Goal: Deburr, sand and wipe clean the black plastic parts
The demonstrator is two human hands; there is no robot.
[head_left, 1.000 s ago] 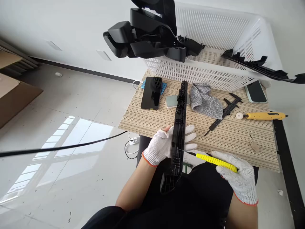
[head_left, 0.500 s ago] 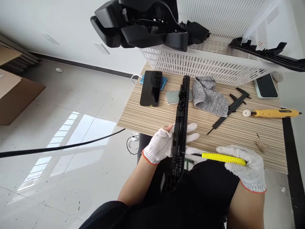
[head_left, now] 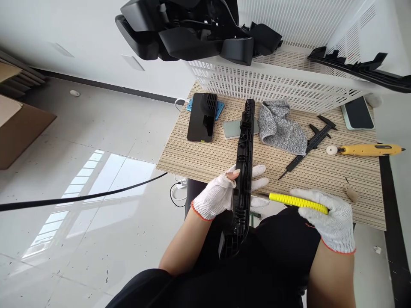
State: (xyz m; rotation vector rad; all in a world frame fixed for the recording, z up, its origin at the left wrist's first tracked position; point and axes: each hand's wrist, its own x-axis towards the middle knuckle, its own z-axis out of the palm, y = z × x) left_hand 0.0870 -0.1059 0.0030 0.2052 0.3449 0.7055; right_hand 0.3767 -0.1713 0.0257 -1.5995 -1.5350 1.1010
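While held lengthwise across the near edge of the table point(head_left: 180, 158), looks thin-walled and moulded: a black ribbed part point(head_left: 244, 171), probably light for its length, stiff along the run, yet likely fragile at the small ribs and clips. May slip somewhat along its smooth sides against knitted glove. Rests in the left hand point(head_left: 218, 192), pinned around mid-length between thumb and palm, with the other fingers spread apart behind and past its right edge. Best taken by the plain side walls there, presumably near balance, rather than by clips or the bent lower end above the lap point(head_left: 272, 244). Also grips a yellow-handled tool point(head_left: 297, 202) with the right hand point(head_left: 332, 214), fingers gathered together around the handle, shaft pointing at the part's right side; cannot tell whether touching at the tip. Has most room leftward, past the table's left edge above the floor point(head_left: 128, 222). Finds less ahead, with a grey case point(head_left: 231, 129) partly covered by the far end in this view, a cloth point(head_left: 282, 128) just to its right and a white basket point(head_left: 269, 87) beyond.
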